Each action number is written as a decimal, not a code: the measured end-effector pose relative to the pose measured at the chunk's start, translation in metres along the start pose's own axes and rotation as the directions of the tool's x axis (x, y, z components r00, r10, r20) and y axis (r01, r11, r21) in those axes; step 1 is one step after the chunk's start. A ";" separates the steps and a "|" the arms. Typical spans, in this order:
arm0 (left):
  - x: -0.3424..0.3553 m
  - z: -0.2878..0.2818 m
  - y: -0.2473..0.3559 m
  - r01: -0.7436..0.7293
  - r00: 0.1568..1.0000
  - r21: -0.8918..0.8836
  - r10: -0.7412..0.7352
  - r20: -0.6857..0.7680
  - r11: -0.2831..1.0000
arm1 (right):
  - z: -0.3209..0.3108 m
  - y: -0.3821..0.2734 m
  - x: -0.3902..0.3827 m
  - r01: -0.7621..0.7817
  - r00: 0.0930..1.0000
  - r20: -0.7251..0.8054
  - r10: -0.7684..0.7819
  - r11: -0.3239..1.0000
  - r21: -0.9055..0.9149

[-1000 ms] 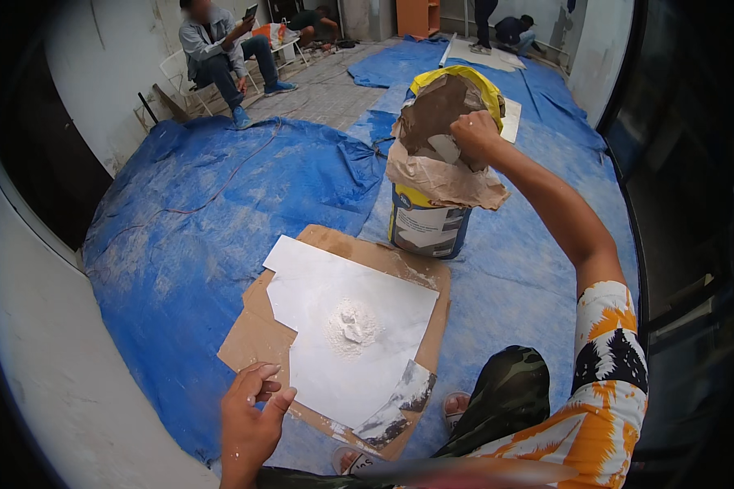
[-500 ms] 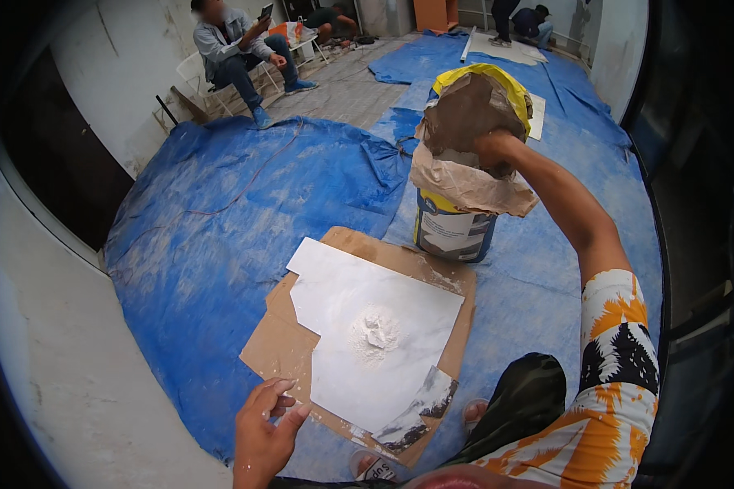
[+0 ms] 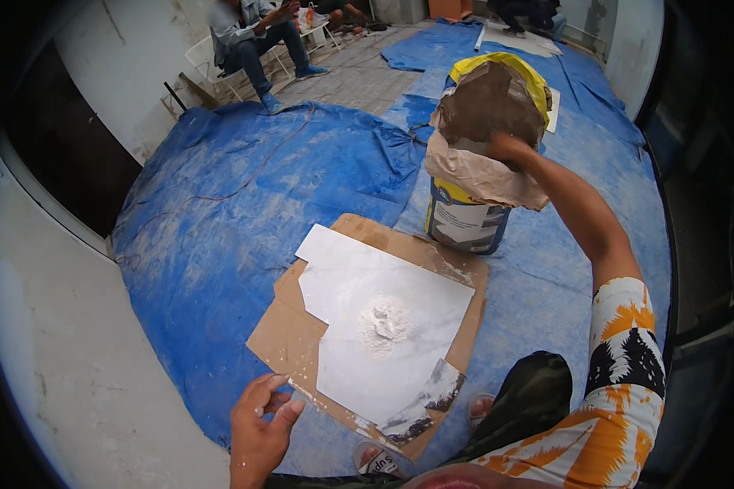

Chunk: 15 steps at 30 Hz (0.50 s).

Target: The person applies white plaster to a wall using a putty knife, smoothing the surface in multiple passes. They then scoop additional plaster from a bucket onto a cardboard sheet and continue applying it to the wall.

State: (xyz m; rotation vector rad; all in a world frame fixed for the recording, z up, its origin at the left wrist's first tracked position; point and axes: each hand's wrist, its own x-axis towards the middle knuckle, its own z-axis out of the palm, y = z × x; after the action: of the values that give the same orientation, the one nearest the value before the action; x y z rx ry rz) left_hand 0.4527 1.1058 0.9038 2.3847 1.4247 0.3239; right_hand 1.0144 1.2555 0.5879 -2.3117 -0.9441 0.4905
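My right hand [image 3: 510,149] reaches into the mouth of a tall, open paper sack [image 3: 469,222], its fingers hidden inside. The sack is blue and yellow outside, with its torn brown lining folded over the rim. Nearer to me, a white board with a notched edge [image 3: 342,359] lies on a piece of brown cardboard [image 3: 281,330]. A small heap of white powder [image 3: 383,323] sits on the board, with a dent in its middle. By the cardboard's near left corner hovers my left hand [image 3: 261,424], empty, thumb and forefinger apart, with white powder on its fingertips.
A wrinkled blue tarp [image 3: 220,236] covers the floor, and a thin cord [image 3: 253,179] runs across it. At the back left a person [image 3: 261,49] sits on a white folding chair; others crouch farther off. A pale wall [image 3: 73,326] borders the left side.
The whole view has shifted, so the sack and board appear slightly farther right. My right hand stays inside the sack, and my left hand keeps nearly the same pose.
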 end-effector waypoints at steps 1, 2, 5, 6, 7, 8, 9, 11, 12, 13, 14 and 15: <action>-0.001 0.002 0.004 -0.008 1.000 0.010 0.008 0.005 1.000 | 0.001 -0.005 -0.005 0.070 0.997 -0.044 -0.071 0.997 -0.018; -0.002 0.004 0.008 -0.017 1.000 0.008 0.017 -0.006 1.000 | -0.001 -0.005 -0.008 0.020 1.000 -0.017 -0.020 1.000 -0.023; -0.011 0.016 0.025 -0.027 0.998 -0.001 0.027 0.063 1.000 | -0.005 -0.002 -0.017 0.003 0.998 -0.057 0.000 0.999 0.043; -0.014 0.018 0.030 0.006 0.998 0.041 -0.009 0.059 0.999 | -0.009 0.000 -0.017 -0.015 0.998 -0.054 0.019 0.997 0.077; -0.018 0.020 0.035 0.019 0.997 0.070 -0.024 0.075 0.997 | -0.011 0.004 -0.018 -0.042 0.999 0.016 0.041 0.995 0.095; -0.021 0.022 0.040 0.031 0.995 0.100 -0.040 0.089 0.994 | -0.014 0.006 -0.016 -0.134 0.990 0.051 0.130 0.988 0.082; -0.023 0.023 0.043 0.081 0.993 0.102 -0.089 0.075 0.991 | -0.018 0.009 -0.016 -0.171 0.985 0.041 0.167 0.971 0.166; -0.029 0.024 0.047 0.017 0.999 0.153 -0.022 0.035 0.988 | -0.023 0.011 -0.017 -0.139 0.990 0.003 0.142 0.960 0.242; -0.032 0.024 0.047 -0.015 1.000 0.179 0.012 0.016 0.984 | -0.025 0.012 -0.019 -0.103 0.994 -0.011 0.111 0.954 0.282; -0.036 0.025 0.047 -0.017 1.000 0.171 0.015 0.011 0.985 | -0.027 0.013 -0.021 -0.151 0.985 -0.039 0.170 0.945 0.289; -0.039 0.024 0.046 -0.018 1.000 0.164 0.018 0.005 0.986 | -0.030 0.014 -0.025 -0.155 0.984 -0.035 0.174 0.938 0.311; -0.043 0.025 0.046 -0.020 1.000 0.156 0.020 0.000 0.987 | -0.032 0.016 -0.031 -0.155 0.983 -0.042 0.179 0.930 0.333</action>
State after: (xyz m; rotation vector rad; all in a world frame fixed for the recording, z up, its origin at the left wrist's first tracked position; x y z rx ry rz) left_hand 0.4783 1.0435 0.8990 2.5245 1.4776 0.2263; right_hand 1.0185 1.2122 0.6058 -2.0958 -0.5809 0.5832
